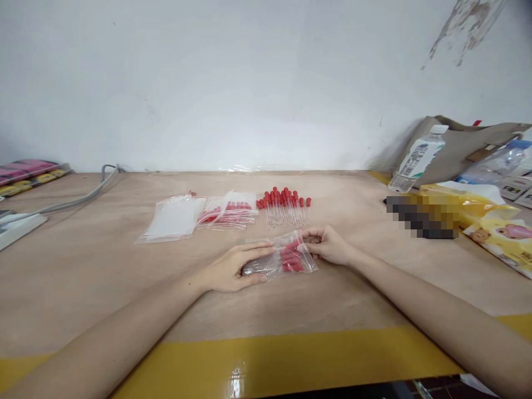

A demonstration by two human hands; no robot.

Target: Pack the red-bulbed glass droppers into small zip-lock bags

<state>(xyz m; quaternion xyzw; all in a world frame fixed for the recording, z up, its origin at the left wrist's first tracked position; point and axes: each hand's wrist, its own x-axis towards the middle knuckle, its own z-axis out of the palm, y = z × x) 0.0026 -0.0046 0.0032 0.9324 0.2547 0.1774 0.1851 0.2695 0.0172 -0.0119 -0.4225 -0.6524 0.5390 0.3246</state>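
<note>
A pale, scuffed wall is met by a light wood-toned surface [357,302], along whose near edge a glossy yellow band [270,360] is laid. Near the middle of this surface, a clear plastic bag [272,266] is kept between the two hands, with several red caps [293,260] gathered in its right part. By the left hand [235,270], fingers and thumb are spread over the bag's left end; by the right hand [326,245], its upper right edge is pinched between thumb and fingers.

The bag is judged to be very light, limp and rather slippery, and its film could easily be creased. The caps look soft and rubbery, while the clear stems may be thin and breakable, so a hold is best taken at the bag's edges or over the caps.

Just beyond, loose red-capped droppers [286,200] are heaped, with filled bags [228,210] beside them and a stack of flat bags [174,217] farther left.

The right hand's curled fingers are partly hidden, and the bag's left end is covered. Whether its mouth is sealed cannot be told, nor can the caps be counted reliably. At the right, a dark object [419,219] is blurred by pixelation; both forearms are cut off by the frame.
</note>
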